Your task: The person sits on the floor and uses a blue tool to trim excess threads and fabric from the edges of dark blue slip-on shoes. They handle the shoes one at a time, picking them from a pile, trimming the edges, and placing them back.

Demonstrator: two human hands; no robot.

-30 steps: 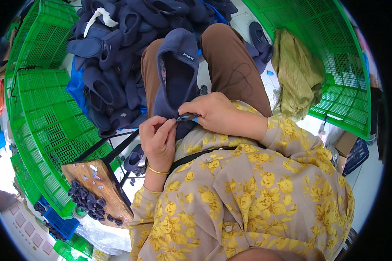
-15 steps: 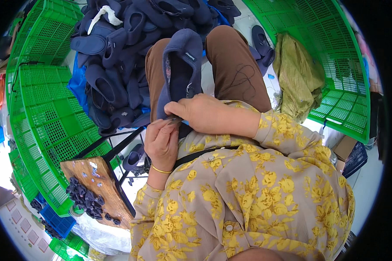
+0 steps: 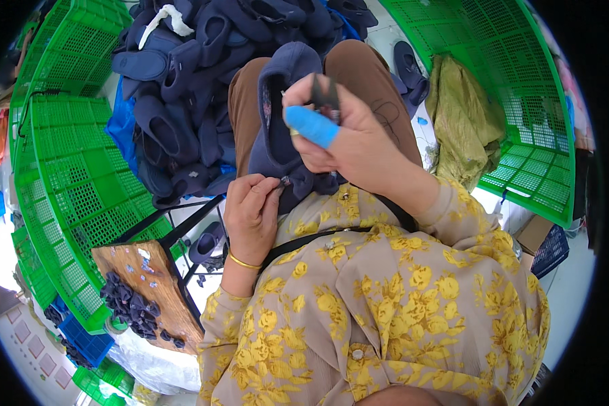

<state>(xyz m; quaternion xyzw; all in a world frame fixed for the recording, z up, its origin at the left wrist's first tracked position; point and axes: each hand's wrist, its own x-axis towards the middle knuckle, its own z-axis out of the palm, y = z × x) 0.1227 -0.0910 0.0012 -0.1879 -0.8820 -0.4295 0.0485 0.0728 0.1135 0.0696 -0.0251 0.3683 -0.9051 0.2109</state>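
Note:
A navy cloth slip-on shoe (image 3: 292,64) rests on my lap between my knees, its opening facing up. My left hand (image 3: 252,211) is closed in a pinch at the shoe's near end, on a small dark fabric piece with a pale speck (image 3: 284,181). Raised over the shoe's right side, my right hand (image 3: 345,132) is closed around small black thread snips (image 3: 325,95), whose two dark prongs stick up, partly blurred. Blue tape wraps its thumb. A loose dark thread (image 3: 389,118) lies on my right trouser leg.
A big pile of navy shoes (image 3: 213,34) lies ahead on blue sheeting. Green plastic crates (image 3: 81,162) stand left, another crate (image 3: 541,149) right, beside an olive sack (image 3: 463,122). By my left elbow, a wooden board (image 3: 176,291) carries small dark fabric pieces (image 3: 128,304).
My right hand has lifted from the shoe's near end, moved up and right, and turned, now showing the snips and taped thumb. My left hand stays at the near end.

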